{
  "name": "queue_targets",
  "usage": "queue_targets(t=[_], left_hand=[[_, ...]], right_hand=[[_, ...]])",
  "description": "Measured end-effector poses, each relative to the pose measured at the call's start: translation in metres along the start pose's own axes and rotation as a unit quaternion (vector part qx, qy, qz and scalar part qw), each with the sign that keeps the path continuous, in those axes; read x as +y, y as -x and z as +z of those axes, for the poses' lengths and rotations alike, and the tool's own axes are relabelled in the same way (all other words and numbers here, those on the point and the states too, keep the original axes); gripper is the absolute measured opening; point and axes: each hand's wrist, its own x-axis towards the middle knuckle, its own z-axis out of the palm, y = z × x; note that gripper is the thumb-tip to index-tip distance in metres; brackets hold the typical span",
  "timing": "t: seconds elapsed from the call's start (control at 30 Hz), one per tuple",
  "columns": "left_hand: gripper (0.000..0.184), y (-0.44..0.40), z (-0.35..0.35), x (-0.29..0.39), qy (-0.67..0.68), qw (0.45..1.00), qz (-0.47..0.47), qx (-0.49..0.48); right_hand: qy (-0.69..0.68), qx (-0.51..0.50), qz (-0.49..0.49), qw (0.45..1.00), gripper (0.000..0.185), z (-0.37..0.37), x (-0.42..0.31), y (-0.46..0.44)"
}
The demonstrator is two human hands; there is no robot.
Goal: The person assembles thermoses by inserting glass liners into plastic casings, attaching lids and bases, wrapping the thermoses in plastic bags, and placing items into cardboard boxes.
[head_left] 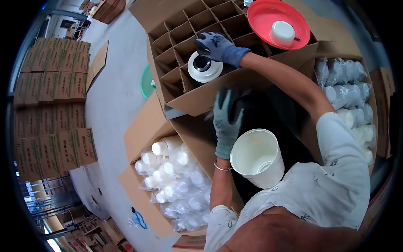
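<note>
My left hand (pixel 227 124), in a grey-green glove, has its fingers spread and holds nothing. It hovers beside the box's near wall, just above a white plastic bucket (pixel 275 161) that rests by my lap, its inside bare. My right hand (pixel 216 45), in a grey-blue glove, reaches over a cardboard box (pixel 195 103) with divider compartments. Its fingers look extended and apart above the dividers (pixel 184 26). Right under it, a round white piece with a dark central opening (pixel 205 69) sits in the near-left part of the box; my fingers are close to its rim, contact unclear.
A red basin (pixel 262 21) with a white round container (pixel 282 33) rests on the box's right corner. Open cartons of bagged white bottles stand at lower left (pixel 168 170) and right (pixel 346 92). Stacked cartons (pixel 54 96) and a green basin (pixel 147 82) are further left.
</note>
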Motion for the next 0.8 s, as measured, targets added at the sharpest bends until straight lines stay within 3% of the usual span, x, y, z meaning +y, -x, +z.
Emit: queue_targets(t=[0.07, 0.17, 0.23, 0.3, 0.37, 0.43, 0.47, 0.7, 0.8], left_hand=[[0.051, -0.008, -0.004, -0.008, -0.016, 0.996, -0.002, 0.092], [0.065, -0.044, -0.008, -0.028, -0.188, 0.971, -0.027, 0.148], [0.073, -0.072, 0.006, -0.049, -0.273, 0.951, -0.060, 0.133], [0.068, -0.076, 0.023, -0.069, -0.268, 0.957, -0.070, 0.083], [0.064, -0.077, 0.025, -0.078, -0.241, 0.968, -0.058, 0.025], [0.059, -0.078, 0.031, -0.086, -0.239, 0.967, -0.009, 0.091], [0.059, -0.078, 0.032, -0.088, -0.229, 0.968, -0.003, 0.101], [0.057, -0.074, 0.032, -0.066, -0.315, 0.946, 0.023, 0.066], [0.062, -0.075, 0.032, -0.073, -0.294, 0.954, 0.019, 0.052]], right_hand=[[0.055, 0.050, -0.016, 0.997, 0.040, -0.017, -0.004, 0.026], [0.178, 0.101, 0.003, 0.979, 0.057, -0.054, 0.021, 0.076], [0.337, 0.069, 0.109, 0.933, 0.060, -0.087, 0.032, 0.101], [0.354, -0.010, 0.175, 0.919, 0.057, -0.093, 0.061, 0.123], [0.422, -0.099, 0.158, 0.887, 0.055, -0.097, 0.073, 0.127], [0.408, -0.168, 0.170, 0.881, 0.044, -0.101, 0.065, 0.119], [0.365, -0.055, 0.102, 0.924, 0.033, -0.096, 0.064, 0.118], [0.221, 0.018, -0.137, 0.966, 0.019, -0.010, 0.041, 0.028], [0.240, -0.087, -0.137, 0.957, 0.018, -0.001, 0.026, -0.011]])
